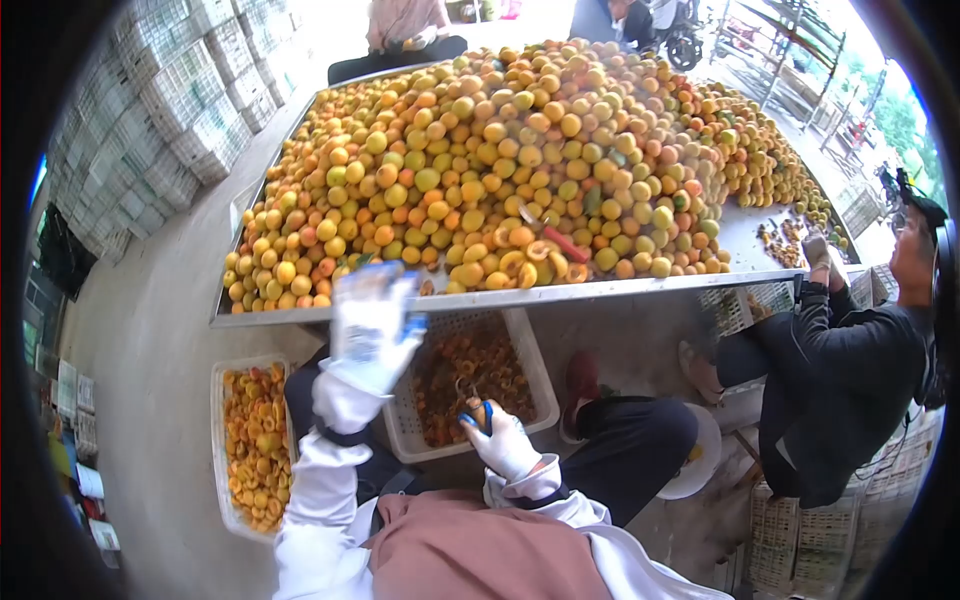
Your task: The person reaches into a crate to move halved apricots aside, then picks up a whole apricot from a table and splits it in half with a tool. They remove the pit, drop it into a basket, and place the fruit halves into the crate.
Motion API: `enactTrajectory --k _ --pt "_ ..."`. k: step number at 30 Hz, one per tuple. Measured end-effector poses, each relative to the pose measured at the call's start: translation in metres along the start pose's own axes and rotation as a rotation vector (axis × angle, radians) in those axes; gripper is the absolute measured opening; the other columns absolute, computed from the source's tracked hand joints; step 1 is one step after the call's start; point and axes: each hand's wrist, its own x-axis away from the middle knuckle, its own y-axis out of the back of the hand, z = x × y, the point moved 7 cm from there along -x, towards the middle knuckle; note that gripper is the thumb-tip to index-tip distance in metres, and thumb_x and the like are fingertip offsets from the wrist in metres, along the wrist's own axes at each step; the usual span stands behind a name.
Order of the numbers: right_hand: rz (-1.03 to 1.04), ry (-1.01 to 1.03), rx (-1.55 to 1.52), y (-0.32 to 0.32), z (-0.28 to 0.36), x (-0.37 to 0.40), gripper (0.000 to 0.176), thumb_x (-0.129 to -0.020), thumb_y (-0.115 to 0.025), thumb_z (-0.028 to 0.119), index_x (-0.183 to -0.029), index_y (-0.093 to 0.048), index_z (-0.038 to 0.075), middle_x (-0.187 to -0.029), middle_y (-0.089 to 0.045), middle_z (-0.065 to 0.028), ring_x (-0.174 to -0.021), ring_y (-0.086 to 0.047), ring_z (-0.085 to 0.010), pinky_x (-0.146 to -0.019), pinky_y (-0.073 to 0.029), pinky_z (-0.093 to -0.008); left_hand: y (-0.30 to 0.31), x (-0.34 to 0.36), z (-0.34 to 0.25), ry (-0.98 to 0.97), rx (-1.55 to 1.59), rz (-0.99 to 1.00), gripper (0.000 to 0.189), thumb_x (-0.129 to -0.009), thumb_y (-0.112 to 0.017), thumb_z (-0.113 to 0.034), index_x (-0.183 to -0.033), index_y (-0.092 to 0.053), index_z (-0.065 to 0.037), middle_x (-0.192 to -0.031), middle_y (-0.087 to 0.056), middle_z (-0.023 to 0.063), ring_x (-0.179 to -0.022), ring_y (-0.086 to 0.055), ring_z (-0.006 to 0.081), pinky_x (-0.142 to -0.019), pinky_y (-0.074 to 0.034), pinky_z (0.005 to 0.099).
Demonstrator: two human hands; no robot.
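Note:
My left hand (372,322), in a white glove with blue fingertips, is raised at the table's near edge beside the apricots (420,190). It is blurred, but its fingers look stretched out with the thumb apart, and nothing shows in it. Lower down, my right hand (508,447), gloved the same way, is closed around a small hand tool (472,402) with a curved metal loop at its tip. That tool is over a white crate (545,395) holding dark, wet-looking fruit pieces (450,365). Several cut apricot halves (515,265) lie at the heap's front, near a red-handled knife (565,243).
A white basket of apricot halves (258,440) stands on the floor to my left. The metal table's rim (600,290) runs above the crate. At the right a co-worker (850,350) sits by the table; two more people sit beyond it. Stacked crates (170,90) line the left.

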Motion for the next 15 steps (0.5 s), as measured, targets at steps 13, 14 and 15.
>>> enactTrajectory --k 13,14,15 --pt "-0.014 -0.079 -0.039 0.025 -0.013 0.001 0.035 -0.093 -0.068 0.030 -0.109 -0.063 0.000 -0.094 -0.070 -0.0237 -0.092 -0.070 -0.0414 -0.077 -0.053 -0.0435 -0.203 -0.143 -0.152 -0.478 -0.336 0.458 0.030 -0.087 -0.065 -0.020 -0.117 -0.067 -0.017 -0.119 -0.063 0.0050 -0.109 -0.061 0.0253 -0.088 -0.048 0.0441" --pt "-0.007 -0.070 -0.029 0.024 -0.014 0.001 0.035 -0.093 -0.068 0.031 -0.110 -0.063 0.000 -0.094 -0.070 -0.0233 -0.092 -0.070 -0.0412 -0.077 -0.053 -0.0435 -0.202 -0.143 -0.156 -0.505 -0.350 0.498 0.033 -0.084 -0.068 -0.024 -0.116 -0.069 -0.016 -0.119 -0.064 0.0054 -0.111 -0.061 0.0252 -0.088 -0.048 0.0422" --pt "0.001 -0.061 -0.018 0.022 -0.014 0.001 0.035 -0.093 -0.068 0.031 -0.110 -0.063 0.001 -0.094 -0.071 -0.0229 -0.091 -0.070 -0.0411 -0.077 -0.053 -0.0436 -0.200 -0.141 -0.158 -0.530 -0.363 0.540 0.037 -0.080 -0.072 -0.028 -0.115 -0.070 -0.016 -0.120 -0.064 0.0059 -0.113 -0.062 0.0251 -0.088 -0.049 0.0404"
